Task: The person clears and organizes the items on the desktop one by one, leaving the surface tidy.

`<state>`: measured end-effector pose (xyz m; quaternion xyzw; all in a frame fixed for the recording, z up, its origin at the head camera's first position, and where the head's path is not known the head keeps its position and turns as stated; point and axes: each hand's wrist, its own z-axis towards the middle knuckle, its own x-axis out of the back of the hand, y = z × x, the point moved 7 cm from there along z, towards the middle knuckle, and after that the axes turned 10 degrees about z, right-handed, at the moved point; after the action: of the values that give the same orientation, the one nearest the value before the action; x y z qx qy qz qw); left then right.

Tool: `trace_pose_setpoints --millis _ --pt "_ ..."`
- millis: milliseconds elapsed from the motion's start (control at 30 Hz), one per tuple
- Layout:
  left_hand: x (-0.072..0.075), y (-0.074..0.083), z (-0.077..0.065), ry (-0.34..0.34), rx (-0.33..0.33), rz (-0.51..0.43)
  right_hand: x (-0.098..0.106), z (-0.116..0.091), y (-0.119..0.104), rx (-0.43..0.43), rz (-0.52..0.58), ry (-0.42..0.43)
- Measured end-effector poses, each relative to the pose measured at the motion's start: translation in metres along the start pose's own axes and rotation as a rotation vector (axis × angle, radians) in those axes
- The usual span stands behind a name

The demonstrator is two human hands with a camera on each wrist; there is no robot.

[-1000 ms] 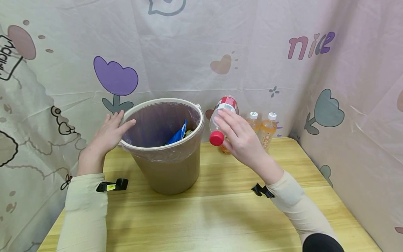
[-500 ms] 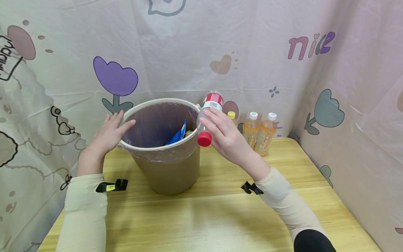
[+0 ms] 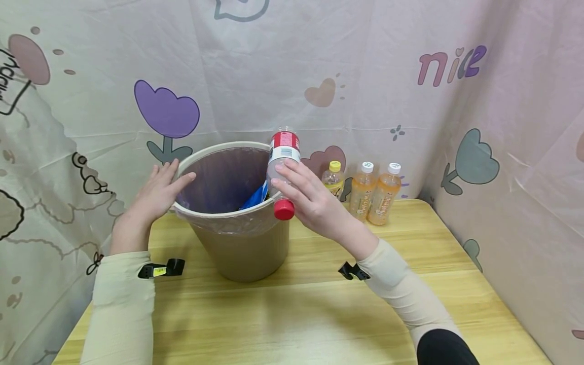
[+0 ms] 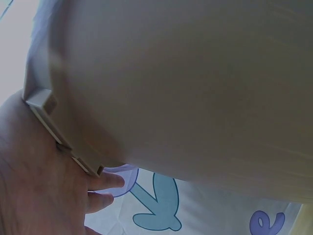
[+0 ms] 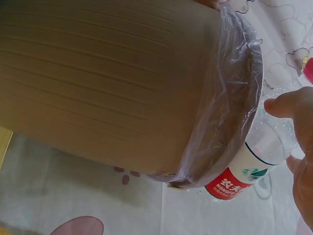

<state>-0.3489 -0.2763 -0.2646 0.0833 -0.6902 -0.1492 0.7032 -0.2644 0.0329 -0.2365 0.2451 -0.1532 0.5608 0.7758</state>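
My right hand [image 3: 310, 200] grips a clear plastic bottle [image 3: 277, 172] with a red cap and a red-and-white label. The bottle tilts, cap toward me, over the right rim of a brown trash can [image 3: 242, 248]. In the right wrist view my thumb and fingers [image 5: 283, 105] curl round the bottle [image 5: 266, 142], which overlaps the rim. My left hand [image 3: 152, 197] rests on the can's left rim, fingers spread. The left wrist view shows that hand [image 4: 44, 171] against the rim. A plastic liner [image 3: 214, 223] folds over the edge, and a blue wrapper [image 3: 255, 196] lies inside.
Two orange drink bottles with white caps, one on the left [image 3: 362, 195] and one on the right [image 3: 385, 195], stand at the back right. Beside them is a yellow-capped bottle [image 3: 333, 178]. A printed cloth [image 3: 255, 76] hangs behind the wooden table [image 3: 255, 324].
My right hand has carried the red-capped bottle leftward from in front of the drink bottles to the can's right rim. The yellow-capped bottle has come into view. My left hand stays put.
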Motion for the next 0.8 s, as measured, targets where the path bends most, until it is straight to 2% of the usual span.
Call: trace_pose_setpoints --millis 333,800 --pt "0.0 -0.001 0.0 0.001 0.004 0.001 -0.012 0.003 0.007 -0.031 0.113 -0.035" --pt "0.001 0.001 -0.001 -0.003 0.001 -0.007 -0.025 0.004 0.016 -0.082 0.186 -0.103"
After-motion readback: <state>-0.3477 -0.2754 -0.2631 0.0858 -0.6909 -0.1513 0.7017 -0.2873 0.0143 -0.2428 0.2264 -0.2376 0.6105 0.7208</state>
